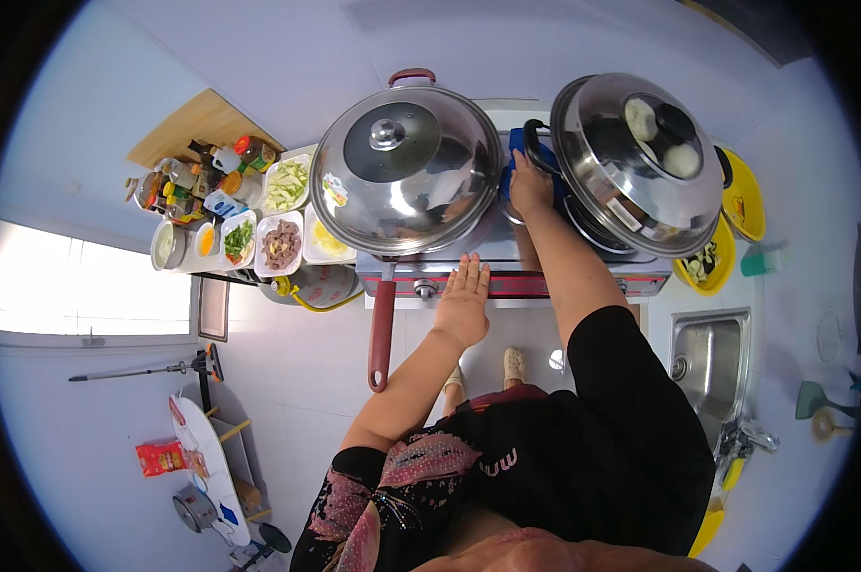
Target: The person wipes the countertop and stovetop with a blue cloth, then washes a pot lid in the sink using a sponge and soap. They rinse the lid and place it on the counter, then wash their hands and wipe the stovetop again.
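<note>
My right hand (530,184) grips a blue cloth (517,140) on the stovetop, beside the black side handle (535,146) of a steel steamer pot. The cloth partly covers what lies beneath it. Pale round pieces show through the glass window of the domed steamer lid (616,168). My left hand (465,304) is held flat and empty, fingers stretched out, over the front edge of the gas stove (505,284). Left of it, a wok with a red handle (382,336) sits under a large steel lid (409,207) with a round knob.
Trays of sliced green vegetable (287,184), cut meat (282,244) and chopped greens (238,239) line the left counter, near several seasoning bottles (180,187). Below stands a gas cylinder (327,286). Right are yellow baskets (744,193) and a steel sink (713,365).
</note>
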Tool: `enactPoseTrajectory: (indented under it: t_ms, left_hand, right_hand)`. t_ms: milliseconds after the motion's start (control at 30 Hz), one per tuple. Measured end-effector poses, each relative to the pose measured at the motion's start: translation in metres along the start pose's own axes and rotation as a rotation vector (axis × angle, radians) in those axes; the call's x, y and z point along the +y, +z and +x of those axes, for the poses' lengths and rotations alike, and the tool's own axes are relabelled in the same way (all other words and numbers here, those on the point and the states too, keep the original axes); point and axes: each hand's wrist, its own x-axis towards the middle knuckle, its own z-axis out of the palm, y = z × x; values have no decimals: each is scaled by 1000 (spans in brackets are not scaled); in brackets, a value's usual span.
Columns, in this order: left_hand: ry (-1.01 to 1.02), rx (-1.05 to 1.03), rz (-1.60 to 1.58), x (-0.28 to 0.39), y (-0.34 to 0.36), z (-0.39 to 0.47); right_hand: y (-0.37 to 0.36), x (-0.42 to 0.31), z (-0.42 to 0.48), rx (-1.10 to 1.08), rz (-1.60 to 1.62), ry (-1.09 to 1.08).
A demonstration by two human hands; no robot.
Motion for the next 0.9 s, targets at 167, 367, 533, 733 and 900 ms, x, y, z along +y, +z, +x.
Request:
enactPoseTrajectory:
  t_ms: [167, 367, 533, 733, 900]
  left_hand:
    - [26, 32, 5, -4, 6, 1]
    - [16, 6, -18, -1, 0, 2]
    - [-3, 3, -38, -2, -4, 0]
    - [-3, -23, -34, 0, -8, 2]
    - [-4, 48, 10, -1, 4, 4]
  right_hand:
    - [26, 3, 21, -61, 143, -168]
    - [27, 11, -16, -46, 85, -388]
    - [-33, -9, -85, -95, 109, -430]
    - [-69, -12, -158, -136, 171, -470]
    - [-92, 24, -190, -210, 164, -473]
